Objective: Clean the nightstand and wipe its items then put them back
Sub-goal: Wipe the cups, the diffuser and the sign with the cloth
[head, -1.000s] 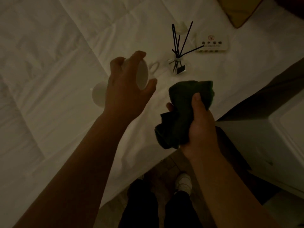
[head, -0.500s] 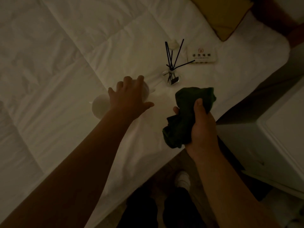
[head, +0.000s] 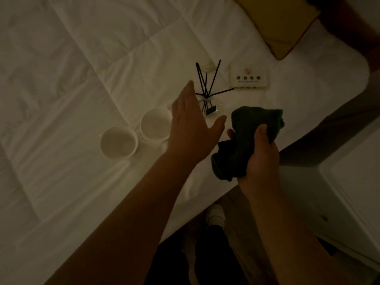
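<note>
Two white cups stand upright on the white bed: one [head: 118, 142] at the left and one [head: 154, 124] just to its right. My left hand [head: 191, 122] hovers open right of the second cup, fingers spread and pointing at a reed diffuser [head: 207, 93] with black sticks. My right hand [head: 258, 155] is shut on a crumpled dark green cloth [head: 246, 132] above the bed's edge. A small white no-smoking sign card [head: 248, 78] lies beyond the diffuser. The white nightstand [head: 349, 192] is at the right.
The white duvet [head: 82, 79] fills the left and centre. A yellow pillow [head: 287, 25] lies at the top right. Behind the diffuser sits a small white object [head: 206, 65]. My shoe [head: 214, 214] and dark trousers stand on the wooden floor below.
My left hand set the cup down on the bed beside the other cup, let go and moved right toward the diffuser. My right hand still holds the cloth.
</note>
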Demonstrator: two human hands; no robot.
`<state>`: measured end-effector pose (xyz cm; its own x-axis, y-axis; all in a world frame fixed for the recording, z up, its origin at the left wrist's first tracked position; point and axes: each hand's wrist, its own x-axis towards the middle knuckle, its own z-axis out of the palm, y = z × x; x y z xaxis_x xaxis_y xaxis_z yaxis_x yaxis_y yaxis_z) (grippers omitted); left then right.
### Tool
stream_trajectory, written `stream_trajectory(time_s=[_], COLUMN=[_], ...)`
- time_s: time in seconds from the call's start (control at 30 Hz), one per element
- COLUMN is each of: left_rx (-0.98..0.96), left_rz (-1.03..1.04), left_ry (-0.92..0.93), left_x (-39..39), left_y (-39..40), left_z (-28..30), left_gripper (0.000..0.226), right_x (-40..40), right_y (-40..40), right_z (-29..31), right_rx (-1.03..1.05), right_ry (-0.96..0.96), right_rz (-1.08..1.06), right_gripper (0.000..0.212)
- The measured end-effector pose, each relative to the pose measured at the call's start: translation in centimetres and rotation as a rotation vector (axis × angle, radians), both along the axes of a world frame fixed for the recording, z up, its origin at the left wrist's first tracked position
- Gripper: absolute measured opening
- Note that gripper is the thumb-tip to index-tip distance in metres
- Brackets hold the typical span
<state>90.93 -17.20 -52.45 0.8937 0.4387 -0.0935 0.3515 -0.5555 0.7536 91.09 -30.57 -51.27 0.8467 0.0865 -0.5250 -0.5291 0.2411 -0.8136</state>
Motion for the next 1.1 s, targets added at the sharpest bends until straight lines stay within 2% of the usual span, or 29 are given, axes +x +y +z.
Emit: stream_trajectory(time_s=[0.1, 0.13, 0.23, 0.33, 0.4, 0.47, 0.6, 0.67, 0.8, 0.97, 1.03, 1.1], left_rx=[-0.366, -0.427, -0.372, -0.234, -0.35, -0.425, -0.321, -0.319, -0.19, -0.167, -0.174, -0.223], left_rz=[0.236, 0.3, 0.349, 0.288, 0.303, 0.336, 0.268, 0.203, 0.048, -0.086, -0.163, -0.245], left_ry=[0.113, 0.144, 0.204, 0.185, 0.147, 0.102, 0.033, 0.007, -0.057, -0.094, -0.108, -0.116], left_x=[2.9, 3.7, 5.0, 6.2, 6.7, 6.8, 6.4, 6.2, 5.4, 4.9, 4.6, 4.4], left_y=[-1.3, -1.5, -1.3, -0.6, -0.3, -0.4, -0.7, -0.7, -0.6, 1.0, 1.8, 2.4], left_z=[-1.3, -2.0, -3.6, -4.9, -5.4, -5.5, -3.8, -2.4, 0.2, 2.7, 3.6, 4.4], left_gripper=[0.099, 0.098, 0.083, 0.04, 0.031, 0.031, 0.03, 0.029, 0.026, 0.027, 0.028, 0.029], right_x=[1.8, 2.4, 4.1, 5.4, 6.0, 6.5, 6.9, 7.3, 8.3, 9.0, 9.5, 9.7], right_y=[-1.2, -1.6, -2.3, -2.4, -2.2, -2.0, -0.8, 0.0, 1.5, 3.0, 3.0, 2.8], right_z=[-0.2, -0.4, -0.9, -1.3, -1.7, -2.3, -3.0, -2.7, -2.0, 0.0, 0.5, 0.6], right_rx=[-0.021, -0.02, -0.042, -0.129, -0.151, -0.181, -0.271, -0.317, -0.373, -0.276, -0.131, 0.131], right_ry=[-0.019, -0.025, -0.048, -0.067, -0.062, -0.098, -0.18, -0.227, -0.341, -0.294, -0.153, 0.068], right_rz=[-0.012, -0.015, -0.002, 0.053, 0.106, 0.171, 0.221, 0.258, 0.374, 0.408, 0.375, 0.346], right_gripper=[0.028, 0.027, 0.029, 0.051, 0.063, 0.053, 0.012, 0.007, 0.006, 0.03, 0.049, 0.056])
